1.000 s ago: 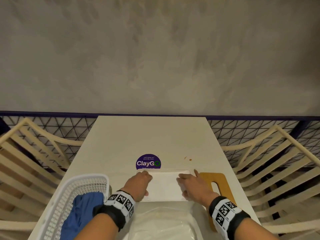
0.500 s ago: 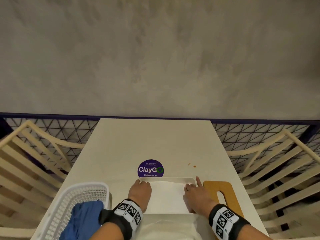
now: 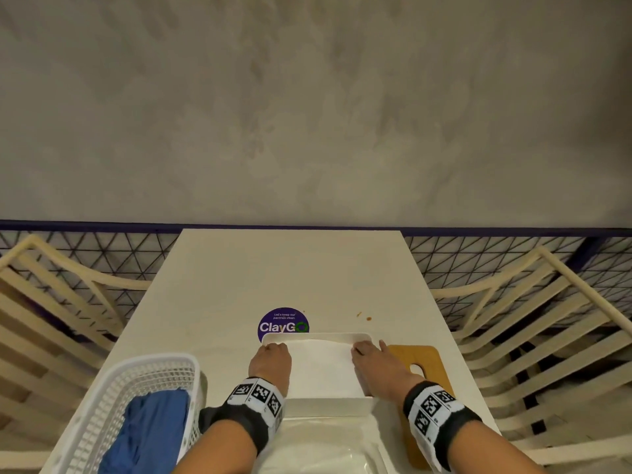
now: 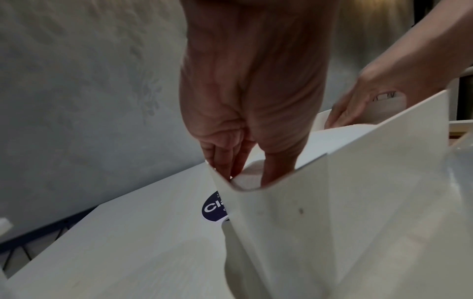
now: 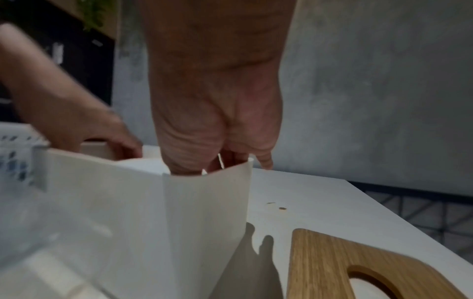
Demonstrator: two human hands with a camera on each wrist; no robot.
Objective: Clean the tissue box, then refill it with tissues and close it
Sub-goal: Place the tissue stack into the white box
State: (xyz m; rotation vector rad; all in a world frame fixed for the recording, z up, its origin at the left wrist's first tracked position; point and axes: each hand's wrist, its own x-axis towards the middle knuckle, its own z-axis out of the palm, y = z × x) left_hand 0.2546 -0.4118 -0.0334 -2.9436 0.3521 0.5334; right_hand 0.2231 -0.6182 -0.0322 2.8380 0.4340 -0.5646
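We have the open white tissue box (image 3: 318, 403) on the desk (image 3: 239, 268), just nearer than the ClayGo sticker (image 3: 283, 323). Our left hand (image 3: 270, 362) and right hand (image 3: 374, 366) reach inside, fingers (image 4: 222, 161) curled on the tissue stack (image 3: 319, 364) ends. The wooden lid (image 3: 422, 357) lies right of the box.

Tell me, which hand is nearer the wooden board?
The right hand; the wooden board lies beside it, while the left hand works at the tissue box's opposite end.

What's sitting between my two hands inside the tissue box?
The white tissue stack fills the stretch between the left hand and right hand inside the tissue box, clearest in the head view.
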